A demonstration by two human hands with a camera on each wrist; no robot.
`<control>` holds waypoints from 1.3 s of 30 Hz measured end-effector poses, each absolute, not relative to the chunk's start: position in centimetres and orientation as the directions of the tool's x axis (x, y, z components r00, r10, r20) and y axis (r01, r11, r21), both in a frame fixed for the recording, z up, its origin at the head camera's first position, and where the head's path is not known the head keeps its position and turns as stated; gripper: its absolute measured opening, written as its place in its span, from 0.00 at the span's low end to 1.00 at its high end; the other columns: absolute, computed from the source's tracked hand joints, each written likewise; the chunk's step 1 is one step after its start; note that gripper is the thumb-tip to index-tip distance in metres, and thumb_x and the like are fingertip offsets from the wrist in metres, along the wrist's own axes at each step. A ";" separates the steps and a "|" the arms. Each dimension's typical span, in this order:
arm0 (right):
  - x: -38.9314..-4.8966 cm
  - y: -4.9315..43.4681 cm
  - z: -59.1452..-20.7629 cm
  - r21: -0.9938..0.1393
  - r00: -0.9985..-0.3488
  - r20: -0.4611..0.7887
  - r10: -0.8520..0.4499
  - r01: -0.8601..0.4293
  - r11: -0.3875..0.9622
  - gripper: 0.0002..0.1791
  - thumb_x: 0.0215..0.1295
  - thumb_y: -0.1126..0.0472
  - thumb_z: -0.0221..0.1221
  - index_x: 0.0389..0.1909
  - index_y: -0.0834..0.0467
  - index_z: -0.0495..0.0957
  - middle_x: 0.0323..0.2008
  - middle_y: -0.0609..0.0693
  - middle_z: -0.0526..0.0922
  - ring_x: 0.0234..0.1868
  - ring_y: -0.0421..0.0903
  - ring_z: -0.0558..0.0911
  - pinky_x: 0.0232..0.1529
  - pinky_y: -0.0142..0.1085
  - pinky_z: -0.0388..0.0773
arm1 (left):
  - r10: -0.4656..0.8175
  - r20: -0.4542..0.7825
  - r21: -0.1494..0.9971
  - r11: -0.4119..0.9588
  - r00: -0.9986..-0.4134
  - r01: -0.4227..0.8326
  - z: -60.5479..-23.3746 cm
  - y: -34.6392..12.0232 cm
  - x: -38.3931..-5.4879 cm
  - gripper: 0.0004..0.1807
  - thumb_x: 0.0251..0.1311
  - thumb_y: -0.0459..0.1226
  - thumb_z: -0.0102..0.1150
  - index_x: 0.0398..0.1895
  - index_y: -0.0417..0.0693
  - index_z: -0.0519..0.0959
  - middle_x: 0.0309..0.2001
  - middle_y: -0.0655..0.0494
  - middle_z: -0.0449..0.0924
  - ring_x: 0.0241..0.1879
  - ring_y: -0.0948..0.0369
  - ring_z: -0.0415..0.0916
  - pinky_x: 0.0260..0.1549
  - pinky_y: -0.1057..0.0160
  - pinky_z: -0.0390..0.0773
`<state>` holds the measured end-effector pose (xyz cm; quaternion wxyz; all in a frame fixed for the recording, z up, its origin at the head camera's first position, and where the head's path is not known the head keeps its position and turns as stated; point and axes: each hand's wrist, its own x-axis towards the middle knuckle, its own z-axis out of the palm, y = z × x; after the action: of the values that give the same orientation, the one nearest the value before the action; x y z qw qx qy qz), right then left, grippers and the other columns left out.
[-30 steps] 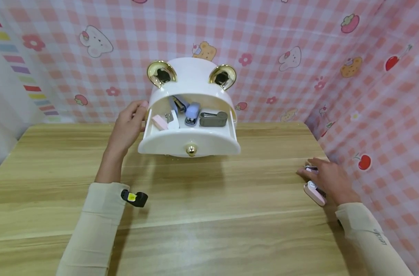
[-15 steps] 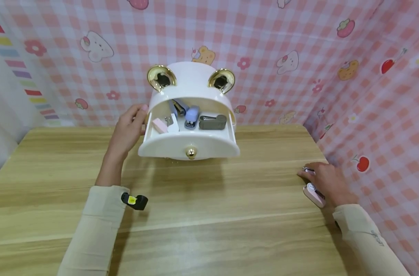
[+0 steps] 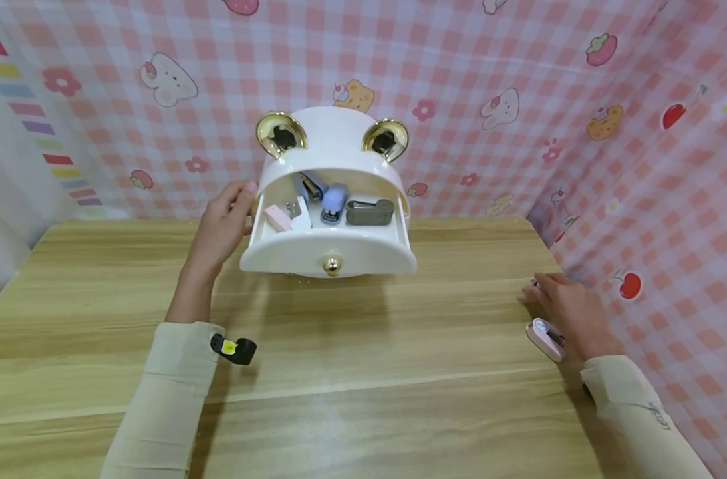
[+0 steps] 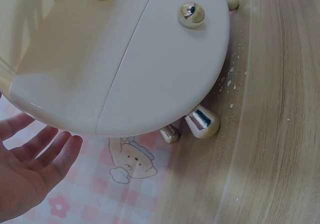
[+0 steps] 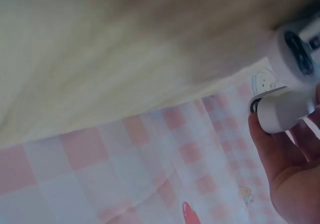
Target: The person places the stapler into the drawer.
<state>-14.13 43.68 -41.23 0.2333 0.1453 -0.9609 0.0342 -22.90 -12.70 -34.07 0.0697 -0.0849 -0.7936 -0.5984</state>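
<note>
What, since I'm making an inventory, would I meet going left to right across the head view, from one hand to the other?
Left hand → pink piece → front blue stapler → grey stapler → right hand.

"What's the broad surface at the bottom?"

"A table (image 3: 351, 412), pale and wood-patterned, its grain running mostly from side to side."

"And behind it?"

"A pink-and-white checked cloth (image 3: 453, 40), hanging along the back and down the right side."

"Any prints on that?"

"Several: a white cartoon animal (image 3: 167, 81) at upper left, a pink flower (image 3: 61, 82) beside it, a tan bear (image 3: 354, 95) near the middle, a strawberry (image 3: 600, 50) at upper right and a red cherry (image 3: 629, 285) lower down."

"Far left?"

"A striped band (image 3: 58, 160) of red, yellow, blue, pink, purple and green."

"Anything on the wood?"

"White flecks (image 4: 231, 106), scattered, visible from the left wrist."
</note>
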 end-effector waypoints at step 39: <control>-14.2 34.0 -28.8 0.142 -0.581 0.689 -0.433 -0.478 0.867 0.21 0.59 0.60 0.72 0.53 0.61 0.84 0.44 0.57 0.85 0.37 0.58 0.85 0.30 0.54 0.82 | 0.054 0.201 0.937 0.282 -0.978 0.208 -33.9 -12.6 -22.8 0.34 0.77 0.59 0.40 0.67 0.41 0.72 0.54 0.42 0.73 0.50 0.56 0.74 0.44 0.65 0.84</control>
<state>-14.23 33.96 -28.85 0.3790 0.2564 -0.8887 0.0295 -22.77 -12.63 -33.89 0.0647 -0.0823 -0.7979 -0.5937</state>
